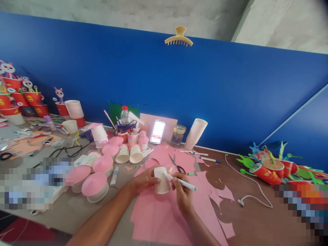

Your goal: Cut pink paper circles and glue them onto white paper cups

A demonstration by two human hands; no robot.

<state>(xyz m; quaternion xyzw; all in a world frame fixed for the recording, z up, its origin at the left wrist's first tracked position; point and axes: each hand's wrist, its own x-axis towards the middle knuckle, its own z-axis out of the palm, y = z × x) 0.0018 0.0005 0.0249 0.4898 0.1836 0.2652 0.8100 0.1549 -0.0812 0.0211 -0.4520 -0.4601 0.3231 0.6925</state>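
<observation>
My left hand (144, 181) is closed round a white paper cup (162, 181), held upside down on a sheet of pink paper (159, 218). My right hand (180, 193) grips a white marker with a green end (181, 182), its tip against the cup's side. Black-handled scissors (175, 163) lie on the pink paper just behind the cup. A green marker cap (191, 174) lies to the right of the hands.
Several pink-covered cups (96, 186) and paper cups (129, 153) stand to the left. A cup stack (195, 134), glass jar (177, 135) and bottle (124, 115) are behind. Red decorated cups (269, 171) lie right, a white cable (253, 181) between. A hair clip (178, 37) sits on the blue partition.
</observation>
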